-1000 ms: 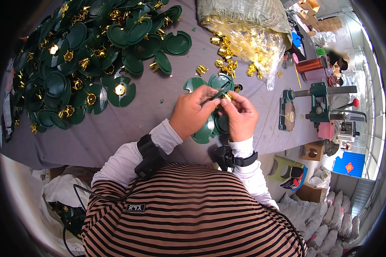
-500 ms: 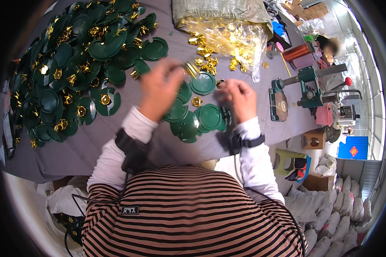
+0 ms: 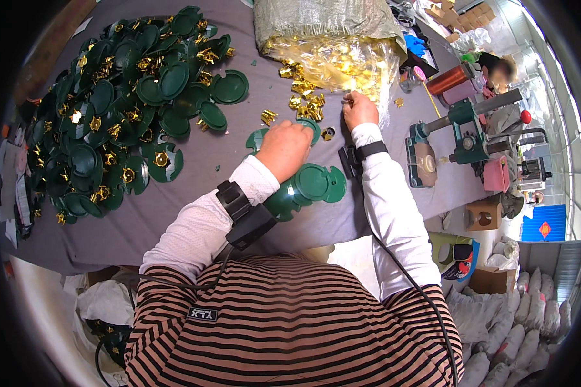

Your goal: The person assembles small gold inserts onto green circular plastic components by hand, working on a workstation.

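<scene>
Discs (image 3: pixel 314 183), green and bare on top, just below left hand (image 3: pixel 285 148); probably remaining for work. Left fingers bent narrow over more discs; right hand (image 3: pixel 360 111) with fingertips close together, beside gold clips (image 3: pixel 312 111) and at edge of clear bag (image 3: pixel 386 97). Cannot tell about anything inside either grip. Farther to left of left hand, large heap (image 3: pixel 101 97) of discs, already with many clips on, so seemingly done. Ahead of left hand, loose clips, not yet used.

A workshop, evidently: a green lever press (image 3: pixel 466 132) stands on the cloth-covered surface (image 3: pixel 197 197), with many green discs (image 3: pixel 101 97) heaped far left of it, cartons (image 3: pixel 476 18) stacked beyond it and filled sacks (image 3: pixel 534 306) below it in view.
</scene>
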`<action>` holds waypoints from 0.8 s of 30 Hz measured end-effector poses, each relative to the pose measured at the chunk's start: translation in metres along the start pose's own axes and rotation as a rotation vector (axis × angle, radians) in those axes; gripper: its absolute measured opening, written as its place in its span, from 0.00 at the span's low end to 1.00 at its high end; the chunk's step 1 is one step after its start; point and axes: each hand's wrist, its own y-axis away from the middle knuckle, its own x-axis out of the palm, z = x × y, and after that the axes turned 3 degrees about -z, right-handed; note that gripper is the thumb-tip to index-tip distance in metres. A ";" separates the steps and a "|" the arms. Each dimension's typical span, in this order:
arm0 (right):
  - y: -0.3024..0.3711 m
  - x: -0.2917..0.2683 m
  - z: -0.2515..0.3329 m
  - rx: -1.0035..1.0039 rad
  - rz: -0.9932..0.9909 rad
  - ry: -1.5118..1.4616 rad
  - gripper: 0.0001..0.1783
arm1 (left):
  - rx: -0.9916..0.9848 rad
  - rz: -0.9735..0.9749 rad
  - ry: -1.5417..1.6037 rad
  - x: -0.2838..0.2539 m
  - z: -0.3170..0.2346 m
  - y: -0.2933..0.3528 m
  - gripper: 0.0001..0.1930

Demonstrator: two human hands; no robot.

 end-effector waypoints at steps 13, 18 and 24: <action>0.128 -0.062 0.080 -0.016 -0.061 -1.124 0.09 | -0.702 -0.267 1.545 -0.036 0.004 0.037 0.11; 0.137 -0.058 0.109 -0.219 -0.171 -0.899 0.08 | -0.617 -0.282 1.634 -0.026 0.005 0.044 0.10; 0.140 -0.048 0.115 -0.308 -0.237 -0.780 0.07 | -0.464 -0.301 1.356 -0.011 0.007 0.055 0.09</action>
